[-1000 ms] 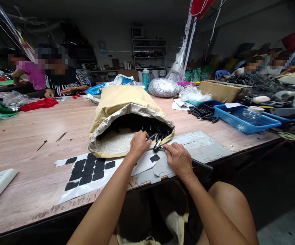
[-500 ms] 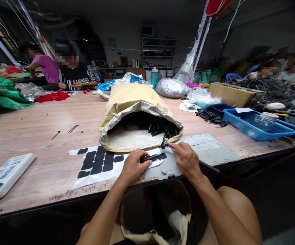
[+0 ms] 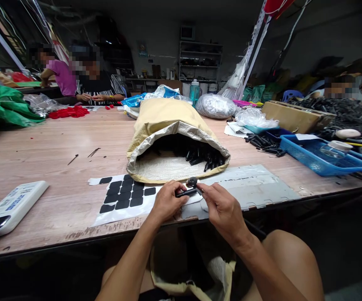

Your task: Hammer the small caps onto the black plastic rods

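Note:
My left hand [image 3: 167, 201] is closed around a short black rod-like part [image 3: 186, 193], held low over the board near the table's front edge. A hammer with a round dark head [image 3: 192, 182] is gripped in my right hand [image 3: 224, 209]. The head hovers just above the black part; whether they touch I cannot tell. Left of my hands lies a white backing sheet [image 3: 151, 204] with several rounded black pads [image 3: 123, 195]. Under my right hand is a grey board [image 3: 262, 188]. Behind both hands an open-mouthed tan sack [image 3: 171, 110] holds many black parts [image 3: 210, 160].
A white device [image 3: 18, 207] lies at the left, below a green bag [image 3: 5, 110]. On the right are a blue basket [image 3: 321, 167], loose black parts [image 3: 265, 146] and a cardboard box [image 3: 290, 117]. Another open sack [image 3: 183, 288] is between my knees. Several people sit further back.
The hammer head has moved left and turned, now over the black part. My right hand has shifted with it. My left hand keeps its grip. The view has shifted slightly.

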`<state>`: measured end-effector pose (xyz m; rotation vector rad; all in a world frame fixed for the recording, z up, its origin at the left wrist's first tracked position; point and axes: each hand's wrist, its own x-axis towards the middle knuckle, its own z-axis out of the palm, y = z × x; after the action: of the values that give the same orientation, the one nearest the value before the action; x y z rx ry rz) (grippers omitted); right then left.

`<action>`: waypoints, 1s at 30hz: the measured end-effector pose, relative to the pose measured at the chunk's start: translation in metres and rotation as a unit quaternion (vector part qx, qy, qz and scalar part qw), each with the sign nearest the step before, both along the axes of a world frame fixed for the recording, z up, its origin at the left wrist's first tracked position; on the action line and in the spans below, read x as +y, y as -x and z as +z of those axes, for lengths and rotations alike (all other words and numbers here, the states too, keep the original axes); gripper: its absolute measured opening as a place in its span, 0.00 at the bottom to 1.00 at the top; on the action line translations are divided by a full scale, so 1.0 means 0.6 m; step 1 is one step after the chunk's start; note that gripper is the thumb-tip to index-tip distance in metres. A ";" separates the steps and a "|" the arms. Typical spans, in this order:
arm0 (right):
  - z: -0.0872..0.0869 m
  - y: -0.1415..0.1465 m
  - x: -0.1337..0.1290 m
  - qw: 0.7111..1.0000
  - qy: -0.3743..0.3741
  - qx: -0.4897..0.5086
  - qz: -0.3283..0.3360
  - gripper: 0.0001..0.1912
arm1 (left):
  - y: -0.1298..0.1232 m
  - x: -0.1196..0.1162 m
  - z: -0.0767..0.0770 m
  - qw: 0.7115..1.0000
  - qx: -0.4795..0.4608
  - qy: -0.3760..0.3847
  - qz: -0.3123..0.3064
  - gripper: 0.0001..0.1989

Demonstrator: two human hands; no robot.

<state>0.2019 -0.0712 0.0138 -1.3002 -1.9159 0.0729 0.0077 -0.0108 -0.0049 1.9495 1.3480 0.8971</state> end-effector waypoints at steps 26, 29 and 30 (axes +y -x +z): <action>-0.034 -0.082 0.087 0.983 0.020 -0.099 -0.153 0.16 | -0.002 -0.006 0.010 0.999 0.039 -0.009 0.020 0.12; -0.049 -0.084 0.089 0.980 0.007 -0.119 -0.158 0.16 | -0.002 -0.008 0.011 0.999 0.048 -0.017 0.016 0.13; -0.051 -0.084 0.089 0.980 0.005 -0.121 -0.160 0.15 | -0.003 -0.008 0.012 0.998 0.052 -0.020 0.015 0.13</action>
<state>0.2520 -0.0181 -0.0171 -1.6702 -1.8765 -0.2502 0.0094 -0.0159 0.0021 2.0363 1.4314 0.8520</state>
